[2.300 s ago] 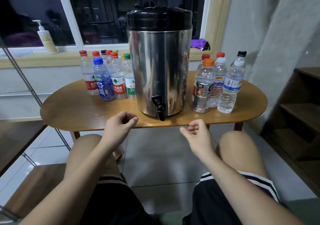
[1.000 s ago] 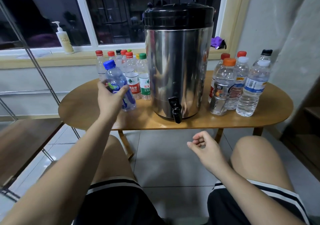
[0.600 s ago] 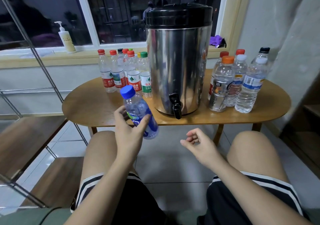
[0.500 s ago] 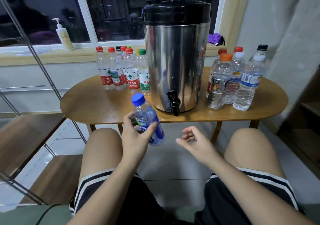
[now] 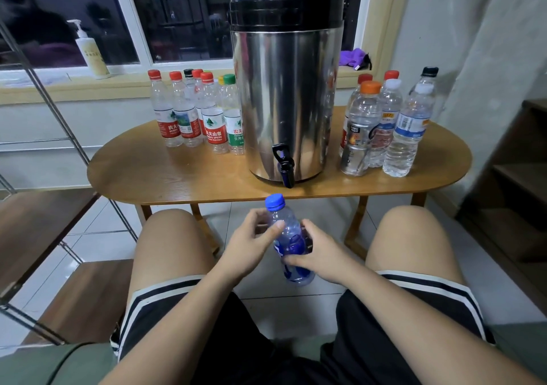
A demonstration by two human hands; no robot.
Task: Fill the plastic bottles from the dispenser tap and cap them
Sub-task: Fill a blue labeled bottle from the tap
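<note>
1 dispenser point(image 5: 284, 88), 1 blue-cap bottle point(image 5: 288, 233), 7 left-group bottles point(image 5: 213, 124), prob. 6 rt-group bottles point(image 5: 359, 130), 1 pump bottle point(image 5: 91, 56).

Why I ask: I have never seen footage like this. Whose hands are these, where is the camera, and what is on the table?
There is no machine here: a seated person works with bare hands. The picture comes from a wide-angle camera worn on the head, looking forward and down, so you see the person's own arms and knees.

On the oval wooden table stands a steel dispenser with a black lid and a black tap at its foot. One cluster of capped plastic bottles stands to its left, a second cluster to its right. On the windowsill behind are a pump bottle and a purple cloth.

In front of the table, a blue-capped bottle is held: the left hand grips its upper part, the right hand its lower part.
</note>
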